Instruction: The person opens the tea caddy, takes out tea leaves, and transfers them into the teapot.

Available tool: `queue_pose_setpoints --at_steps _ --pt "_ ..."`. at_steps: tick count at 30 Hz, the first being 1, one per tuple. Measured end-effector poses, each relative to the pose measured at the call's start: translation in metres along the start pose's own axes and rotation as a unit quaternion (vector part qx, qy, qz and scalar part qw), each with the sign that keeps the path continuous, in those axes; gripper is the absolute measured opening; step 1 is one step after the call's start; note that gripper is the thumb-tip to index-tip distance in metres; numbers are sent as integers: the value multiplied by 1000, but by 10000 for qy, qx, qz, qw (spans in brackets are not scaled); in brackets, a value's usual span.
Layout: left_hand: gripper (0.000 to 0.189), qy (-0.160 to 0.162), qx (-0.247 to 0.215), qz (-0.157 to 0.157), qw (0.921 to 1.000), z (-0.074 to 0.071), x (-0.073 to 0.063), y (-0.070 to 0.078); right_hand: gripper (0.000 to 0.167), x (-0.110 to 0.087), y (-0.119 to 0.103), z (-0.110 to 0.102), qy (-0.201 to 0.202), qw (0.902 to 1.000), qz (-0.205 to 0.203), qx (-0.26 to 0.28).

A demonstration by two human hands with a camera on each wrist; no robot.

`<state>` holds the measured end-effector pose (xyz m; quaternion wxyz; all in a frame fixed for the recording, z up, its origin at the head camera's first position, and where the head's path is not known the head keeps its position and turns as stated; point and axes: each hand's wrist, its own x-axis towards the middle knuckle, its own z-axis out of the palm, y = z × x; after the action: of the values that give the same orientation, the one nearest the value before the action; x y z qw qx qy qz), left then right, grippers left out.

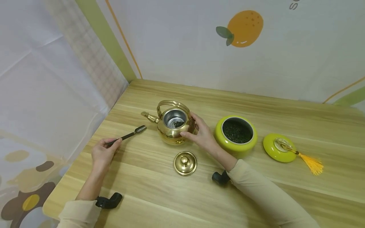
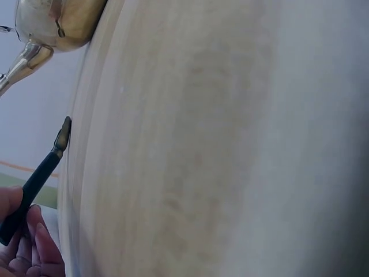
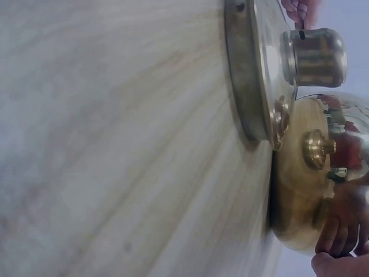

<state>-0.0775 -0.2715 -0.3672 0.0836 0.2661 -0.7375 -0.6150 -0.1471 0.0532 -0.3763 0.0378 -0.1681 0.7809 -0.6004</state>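
Observation:
My left hand pinches a tea scoop by its dark handle, low over the table, its bowl pointing toward the brass teapot. In the left wrist view the scoop's handle lies between thumb and fingers. My right hand holds the teapot by its right side, thumb in front and fingers behind. The pot is uncovered, and some dark tea leaves lie in its metal strainer. Its knobbed lid rests on the table in front; the right wrist view shows this lid close by the pot.
Right of the teapot stands a yellow-green jar holding dark tea leaves. Its lid, with an orange tassel, lies farther right. The wooden table meets a printed cloth behind. A black wrist device sits at each cuff.

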Motion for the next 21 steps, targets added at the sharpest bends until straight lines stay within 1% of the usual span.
queue_pose_setpoints --at_steps 6,9,11,14,16,21 --pt "29 -251 714 57 9971 -3 0 -1 85 0 1 -1 6 10000 22 44" --pt "32 -320 1008 93 9943 -4 1 -2 86 -1 0 -1 -20 9999 77 68" --pt "33 -289 1294 183 9910 -5 1 -3 86 -1 -1 -2 -37 9999 120 82" --pt "34 -222 1780 382 9830 -6 1 -5 86 -1 -6 -2 -57 9997 199 93" --pt "36 -172 2104 523 9761 -6 0 -5 85 -4 -15 -3 -83 9997 235 86" --pt "37 -84 2573 725 9636 -7 -2 -7 81 -12 -40 -5 -135 9995 289 35"
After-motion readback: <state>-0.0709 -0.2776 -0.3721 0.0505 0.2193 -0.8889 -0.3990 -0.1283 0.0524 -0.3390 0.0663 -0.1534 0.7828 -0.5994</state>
